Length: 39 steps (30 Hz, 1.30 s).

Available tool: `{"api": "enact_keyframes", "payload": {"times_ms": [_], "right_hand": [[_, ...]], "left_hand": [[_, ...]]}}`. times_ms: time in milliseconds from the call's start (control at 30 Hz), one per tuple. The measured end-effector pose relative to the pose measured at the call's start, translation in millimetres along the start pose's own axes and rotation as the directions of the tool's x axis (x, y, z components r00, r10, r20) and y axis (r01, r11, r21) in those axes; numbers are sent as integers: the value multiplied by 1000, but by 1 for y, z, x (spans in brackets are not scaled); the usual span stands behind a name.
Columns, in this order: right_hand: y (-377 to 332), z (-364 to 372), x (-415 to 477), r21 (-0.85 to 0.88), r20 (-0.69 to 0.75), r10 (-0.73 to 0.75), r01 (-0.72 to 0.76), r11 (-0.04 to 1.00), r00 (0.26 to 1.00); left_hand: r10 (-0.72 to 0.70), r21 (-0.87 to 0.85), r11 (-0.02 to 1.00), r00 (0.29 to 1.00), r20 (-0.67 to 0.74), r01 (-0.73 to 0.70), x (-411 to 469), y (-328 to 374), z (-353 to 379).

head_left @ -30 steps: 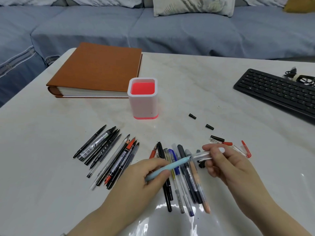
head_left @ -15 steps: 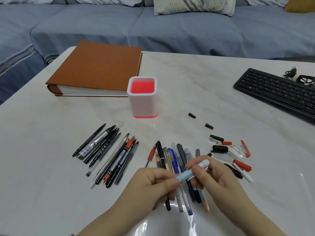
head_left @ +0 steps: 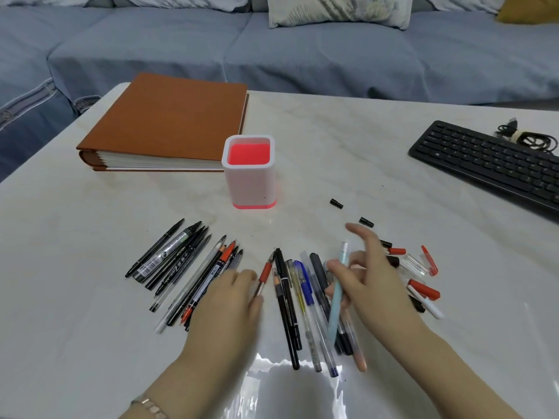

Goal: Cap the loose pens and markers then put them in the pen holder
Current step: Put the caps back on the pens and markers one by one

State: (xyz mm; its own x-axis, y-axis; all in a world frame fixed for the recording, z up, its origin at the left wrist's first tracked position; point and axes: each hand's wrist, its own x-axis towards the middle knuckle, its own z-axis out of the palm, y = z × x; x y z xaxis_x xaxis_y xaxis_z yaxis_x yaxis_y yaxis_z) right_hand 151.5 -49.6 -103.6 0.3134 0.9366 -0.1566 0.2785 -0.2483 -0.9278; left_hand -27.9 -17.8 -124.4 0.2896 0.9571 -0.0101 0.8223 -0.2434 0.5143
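A person's right hand (head_left: 372, 282) pinches a pale blue pen (head_left: 338, 291) near-upright above the loose pens (head_left: 302, 300) on the table (head_left: 90, 237), its tip apparently capped. The pen holder (head_left: 249, 186) stands apart beyond them, with no pen showing in it. The left hand (head_left: 230, 303) lies low over the markers (head_left: 172, 261), too blurred to tell whether it grips one. Capping looks done for this pen; next it needs carrying to the holder and dropping in.
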Motion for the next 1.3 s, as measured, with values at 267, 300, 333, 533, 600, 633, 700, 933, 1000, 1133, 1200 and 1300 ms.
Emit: {"api": "enact_keyframes", "payload": {"times_ms": [267,300,333,533,600,633,700,933,1000,1133,1200,1300], "right_hand": [[22,42,14,-576,143,-248,284,766,958],[23,41,12,-583,136,-265,293,758,955],[24,39,10,-569,129,-279,301,765,952],[26,-18,1,-550,69,-263,257,794,962],[32,-47,8,-599,-47,-229,156,786,972],[37,-61,11,-623,-114,-200,87,778,973],[45,-81,19,-645,-231,-130,-52,762,964],[68,-95,33,-690,-284,-3,-203,695,959],[70,-97,32,-684,-280,1,-200,702,960],[71,-107,33,-641,-266,38,-207,739,963],[69,-111,31,-618,-278,53,-221,755,959],[57,-108,24,-562,-314,-19,-170,810,949]], "left_hand": [[-127,44,991,991,46,125,1,-8,-2],[-135,2,991,990,36,135,1,-8,-4],[-136,-38,990,990,29,138,1,-7,-6],[-72,-254,963,995,65,86,1,15,-13],[-33,-301,952,996,78,56,2,22,-12],[-18,-317,947,996,84,44,2,26,-11],[2,-341,940,995,95,30,3,33,-9],[27,-377,926,992,125,23,2,49,-5],[29,-380,925,991,132,23,2,50,-5],[28,-395,918,989,144,31,2,49,-6],[35,-404,914,988,151,30,1,48,-6],[44,-420,907,986,161,28,1,49,-8]]}}
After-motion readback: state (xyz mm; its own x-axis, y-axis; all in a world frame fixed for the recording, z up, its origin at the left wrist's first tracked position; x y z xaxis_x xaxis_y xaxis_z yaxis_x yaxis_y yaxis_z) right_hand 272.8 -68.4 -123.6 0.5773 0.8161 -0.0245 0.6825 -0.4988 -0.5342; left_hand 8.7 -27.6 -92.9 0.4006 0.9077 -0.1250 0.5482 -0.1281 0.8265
